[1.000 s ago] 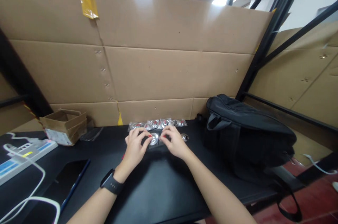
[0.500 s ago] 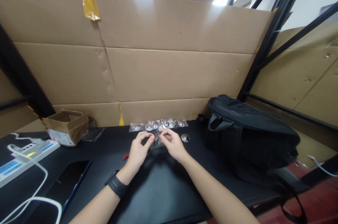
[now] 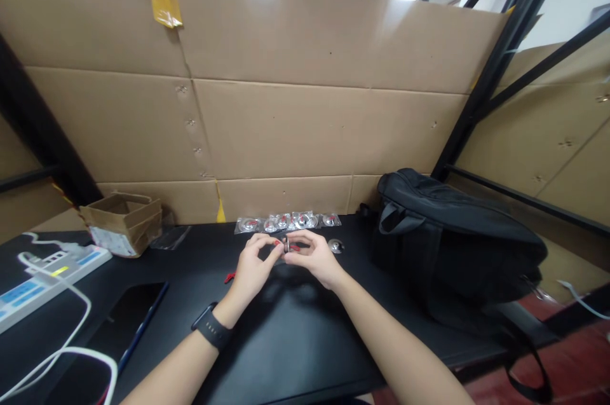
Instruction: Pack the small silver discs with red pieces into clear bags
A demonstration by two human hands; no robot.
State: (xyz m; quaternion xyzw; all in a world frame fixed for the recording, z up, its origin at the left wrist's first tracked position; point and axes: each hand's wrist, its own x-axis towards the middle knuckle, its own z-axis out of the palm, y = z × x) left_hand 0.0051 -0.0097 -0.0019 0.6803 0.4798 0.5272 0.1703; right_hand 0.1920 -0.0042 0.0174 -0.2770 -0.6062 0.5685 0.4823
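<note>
A small shiny metal disc (image 3: 286, 245) with red on it is held nearly edge-on between my two hands, above the black tabletop. My left hand (image 3: 254, 267) pinches its left side between thumb and fingertips. On the other side, my right hand (image 3: 315, 260) grips with thumb below and fingers above, partly hiding a red part. Just beyond the hands lie several similar discs in clear packets (image 3: 302, 220), in a row. A loose metal disc (image 3: 336, 246) rests right of my right hand. Near my left wrist is a small red piece (image 3: 229, 277).
On the left stand an open cardboard box (image 3: 124, 224) and a white power strip (image 3: 57, 284) with cables. A dark tablet-like device (image 3: 121, 329) lies in front of them. A black bag (image 3: 457, 252) fills the right side. Cardboard panels (image 3: 286, 131) wall off the back.
The disc has turned between my fingers and shows more clearly. My right fingers have stretched out along it. Clear plastic seen below the hands earlier hardly shows now. The view has tilted down slightly.
</note>
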